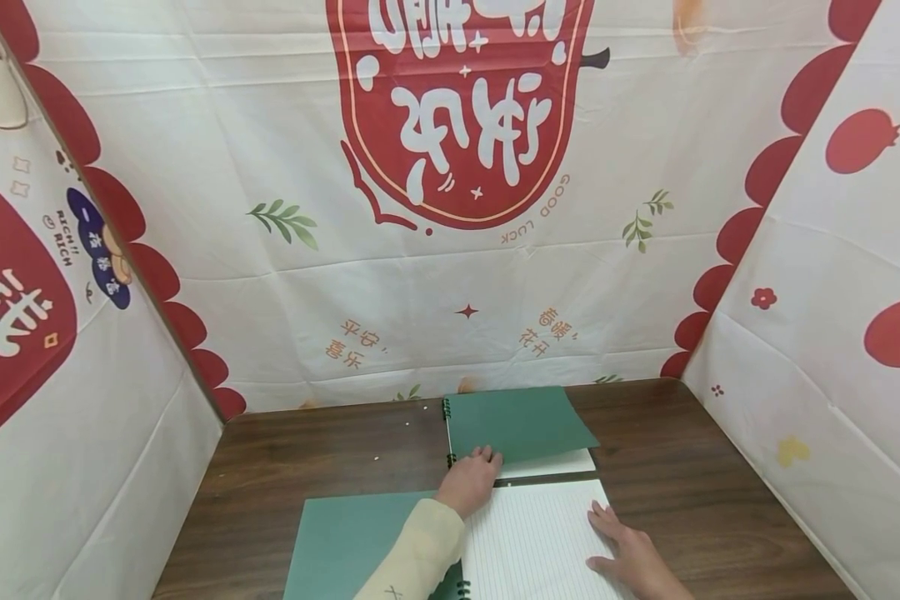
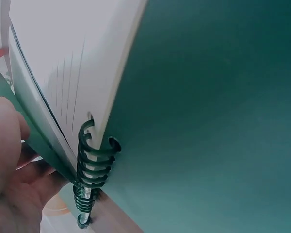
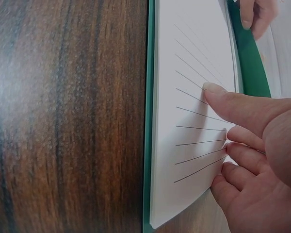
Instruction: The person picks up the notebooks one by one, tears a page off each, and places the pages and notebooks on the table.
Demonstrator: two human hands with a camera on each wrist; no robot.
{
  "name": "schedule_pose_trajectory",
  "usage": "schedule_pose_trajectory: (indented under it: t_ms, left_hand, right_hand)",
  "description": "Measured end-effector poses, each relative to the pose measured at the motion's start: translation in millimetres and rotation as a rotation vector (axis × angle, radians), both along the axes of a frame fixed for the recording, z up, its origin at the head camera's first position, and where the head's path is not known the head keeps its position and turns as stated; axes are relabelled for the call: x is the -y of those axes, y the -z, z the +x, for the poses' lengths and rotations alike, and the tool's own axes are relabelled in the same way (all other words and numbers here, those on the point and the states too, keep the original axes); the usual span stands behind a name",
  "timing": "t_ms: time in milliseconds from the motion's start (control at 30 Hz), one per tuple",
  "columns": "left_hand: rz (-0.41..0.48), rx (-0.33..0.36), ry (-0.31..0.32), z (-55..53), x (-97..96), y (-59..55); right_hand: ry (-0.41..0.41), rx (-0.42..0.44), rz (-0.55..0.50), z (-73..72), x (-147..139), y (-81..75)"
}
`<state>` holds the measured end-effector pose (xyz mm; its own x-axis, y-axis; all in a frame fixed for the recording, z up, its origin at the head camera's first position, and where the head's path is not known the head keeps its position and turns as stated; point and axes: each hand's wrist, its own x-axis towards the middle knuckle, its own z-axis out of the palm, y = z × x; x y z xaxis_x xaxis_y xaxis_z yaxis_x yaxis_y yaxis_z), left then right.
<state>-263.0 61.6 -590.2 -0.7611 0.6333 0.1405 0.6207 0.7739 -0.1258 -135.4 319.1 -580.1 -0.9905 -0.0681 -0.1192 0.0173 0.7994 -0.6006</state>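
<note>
A near notebook [image 1: 487,533] lies opened out, its green cover [image 1: 352,529] to the left and a lined page [image 1: 540,542] upward. The right hand [image 1: 633,554], fingers spread, rests at the page's right edge — perhaps steadying it. The left hand [image 1: 471,483] touches the slightly lifted cover of a far notebook [image 1: 521,421]; whether it pinches cannot be told. Both lie on a dark wood-grain tabletop [image 1: 705,467] — printed cloth [image 1: 405,283] hangs behind.

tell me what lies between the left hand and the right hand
A lined notebook page lies between the left hand and the right hand; the head view shows it.
</note>
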Motion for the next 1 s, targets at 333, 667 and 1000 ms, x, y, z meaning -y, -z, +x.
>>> schedule_pose_trajectory:
  t_ms: [333,667,1000]
  left_hand:
    - [0.155,0.042,-0.042,-1.4,0.8,0.1]
    - [0.313,0.062,-0.068,1.1,2.4,-2.3]
    - [0.432,0.073,-0.094,5.7,3.3,-7.7]
  right_hand:
    - [0.009,0.023,-0.009,-0.8,-0.9,1.7]
    - [0.021,0.034,-0.005,-1.2,-0.3,1.3]
    - [0.02,0.029,0.004,-1.0,0.3,1.6]
